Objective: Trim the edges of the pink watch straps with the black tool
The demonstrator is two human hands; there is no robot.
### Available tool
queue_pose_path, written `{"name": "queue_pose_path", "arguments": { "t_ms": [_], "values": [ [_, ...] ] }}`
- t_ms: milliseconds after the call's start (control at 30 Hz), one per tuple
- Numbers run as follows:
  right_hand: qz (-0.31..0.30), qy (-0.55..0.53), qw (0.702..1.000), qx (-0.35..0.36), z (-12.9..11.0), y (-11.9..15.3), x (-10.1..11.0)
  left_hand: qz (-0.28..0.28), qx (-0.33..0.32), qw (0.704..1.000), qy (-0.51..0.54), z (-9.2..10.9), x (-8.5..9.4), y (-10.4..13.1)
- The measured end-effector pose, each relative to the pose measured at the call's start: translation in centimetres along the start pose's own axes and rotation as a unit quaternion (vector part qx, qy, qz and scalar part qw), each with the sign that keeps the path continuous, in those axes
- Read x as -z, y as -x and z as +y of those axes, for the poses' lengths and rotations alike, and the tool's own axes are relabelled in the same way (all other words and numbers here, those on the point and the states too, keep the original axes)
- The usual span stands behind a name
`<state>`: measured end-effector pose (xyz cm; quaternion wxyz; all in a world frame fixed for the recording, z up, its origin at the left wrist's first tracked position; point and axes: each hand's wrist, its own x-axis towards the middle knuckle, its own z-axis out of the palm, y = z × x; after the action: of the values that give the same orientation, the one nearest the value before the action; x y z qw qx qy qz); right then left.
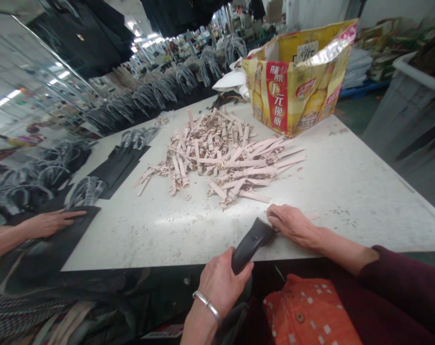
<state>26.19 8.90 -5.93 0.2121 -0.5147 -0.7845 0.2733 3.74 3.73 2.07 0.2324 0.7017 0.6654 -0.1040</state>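
My left hand [223, 282], with a silver bangle at the wrist, is wrapped round a dark handheld tool [251, 242] at the table's front edge. The tool tilts up to the right, its wide end beside the fingertips of my right hand [291, 223]. Those fingers are pressed together in a pinch; a pale strip [313, 216] shows just behind them, and what the fingertips hold is too hidden to name. Beyond my hands lies a heap of pale pink straps with small metal buckles [217, 153].
A yellow and red open carton [289, 96] stands at the table's [375, 211] back right. Another person's hand [48, 224] rests on black panels [79, 230] at the left. Plastic-wrapped loops [86, 191] lie near it. A grey bin [400, 110] stands at the right.
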Motion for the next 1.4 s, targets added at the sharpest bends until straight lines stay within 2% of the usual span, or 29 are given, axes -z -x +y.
{"name": "queue_pose_path", "arguments": {
  "t_ms": [267,433,733,867,1000,1133,1400],
  "values": [
    [0.006,-0.081,0.995,0.062,0.6,1.0,0.6,-0.006,0.005,1.0,0.022,-0.8,0.2,0.1],
    [0.011,-0.064,0.994,0.086,1.1,1.2,0.6,-0.009,0.02,1.0,0.012,-1.1,0.2,0.6],
    [0.029,-0.093,0.992,0.085,1.2,1.3,0.4,0.015,0.024,1.0,0.012,0.1,-0.2,-1.5],
    [0.041,-0.064,0.992,0.104,1.5,2.1,0.8,0.017,0.034,0.999,-0.004,-0.3,-0.1,-0.7],
    [0.062,-0.013,0.994,0.094,2.1,2.9,1.2,0.021,0.039,0.999,-0.011,-0.6,-0.2,0.4],
    [0.056,-0.006,0.995,0.086,2.2,2.9,1.2,0.016,0.052,0.998,-0.033,-0.5,-0.5,0.9],
    [0.057,-0.012,0.997,0.057,2.1,2.8,0.9,0.019,0.057,0.998,-0.025,0.4,0.0,-0.8]
  ]
}}
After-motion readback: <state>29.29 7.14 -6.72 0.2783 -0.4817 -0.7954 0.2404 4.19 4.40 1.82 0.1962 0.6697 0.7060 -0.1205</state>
